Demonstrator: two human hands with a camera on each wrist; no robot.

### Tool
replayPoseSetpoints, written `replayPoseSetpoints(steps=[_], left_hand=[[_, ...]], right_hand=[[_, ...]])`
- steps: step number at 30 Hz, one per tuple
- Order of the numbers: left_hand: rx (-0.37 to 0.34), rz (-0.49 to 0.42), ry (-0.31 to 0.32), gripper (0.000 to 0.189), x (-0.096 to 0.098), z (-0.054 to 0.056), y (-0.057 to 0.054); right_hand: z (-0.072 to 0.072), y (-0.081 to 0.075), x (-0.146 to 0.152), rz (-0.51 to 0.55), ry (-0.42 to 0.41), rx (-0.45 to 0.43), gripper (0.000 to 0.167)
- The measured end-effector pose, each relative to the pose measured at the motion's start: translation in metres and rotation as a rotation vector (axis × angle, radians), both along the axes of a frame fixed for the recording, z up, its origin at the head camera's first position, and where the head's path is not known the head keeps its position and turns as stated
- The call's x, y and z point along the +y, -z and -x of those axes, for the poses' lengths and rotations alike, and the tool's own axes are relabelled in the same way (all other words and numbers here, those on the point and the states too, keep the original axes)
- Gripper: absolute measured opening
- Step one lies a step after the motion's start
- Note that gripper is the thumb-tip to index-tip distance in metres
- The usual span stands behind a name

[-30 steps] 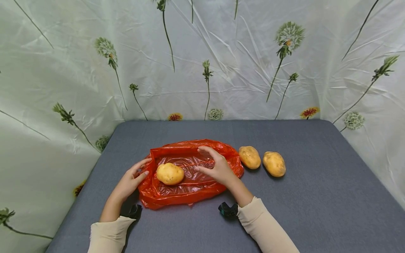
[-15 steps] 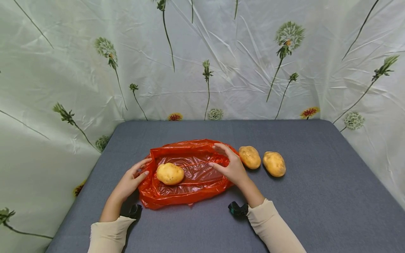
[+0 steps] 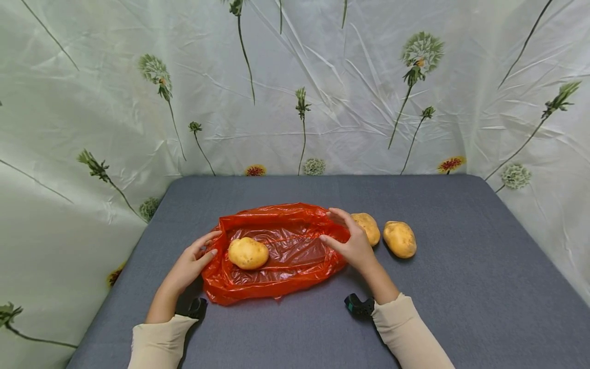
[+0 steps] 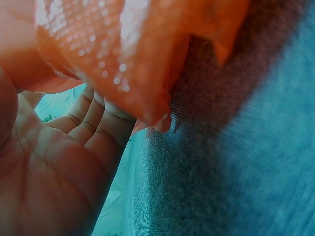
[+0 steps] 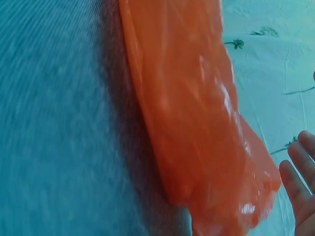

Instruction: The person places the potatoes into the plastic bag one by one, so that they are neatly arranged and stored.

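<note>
A red plastic bag [image 3: 276, 289] lies spread with its mouth facing up, its rim folded outward. Inside, toward its left end, rests one potato [image 3: 248, 253]. My left hand [image 3: 186, 266] touches the bag's left end with loosely bent fingers, thumb and index apart. In the left wrist view the bag's corner [image 4: 142, 73] covers those fingertips. At the bag's right end my right hand [image 3: 354, 246] hovers with thumb and fingers spread, nothing between them. Beyond it sits a second potato [image 3: 370, 229], partly hidden by the hand. A third potato [image 3: 399, 239] lies farther right.
A grey cloth-covered table [image 3: 461, 287] carries everything. Behind and left of it hangs a pale curtain [image 3: 359, 92] printed with dandelions. Each wrist wears a black camera band, such as the right wristband [image 3: 358, 306].
My right hand has moved rightward from over the bag's middle to its right end, now overlapping the nearer potato. The left hand, bag and potatoes have stayed where they were.
</note>
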State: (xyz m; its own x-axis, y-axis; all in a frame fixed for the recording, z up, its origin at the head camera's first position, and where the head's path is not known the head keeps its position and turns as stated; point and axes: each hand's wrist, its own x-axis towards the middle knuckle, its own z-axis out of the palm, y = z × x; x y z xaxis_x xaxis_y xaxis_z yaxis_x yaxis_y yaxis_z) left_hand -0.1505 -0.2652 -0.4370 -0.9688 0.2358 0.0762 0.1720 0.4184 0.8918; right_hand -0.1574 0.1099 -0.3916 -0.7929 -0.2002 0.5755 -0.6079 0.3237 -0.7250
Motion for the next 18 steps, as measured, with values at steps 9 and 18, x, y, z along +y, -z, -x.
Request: replayPoseSetpoints(steps=[9,18], left_hand=[[0.0,0.005,-0.007,0.044,0.0,0.001,0.001],[-0.008,-0.012,-0.004,0.045,0.0,0.0,0.001]], right_hand=[[-0.002,0.004,0.015,0.027,0.016,-0.052,0.055],[-0.004,0.004,0.028,-0.038,0.097,0.011,0.055]])
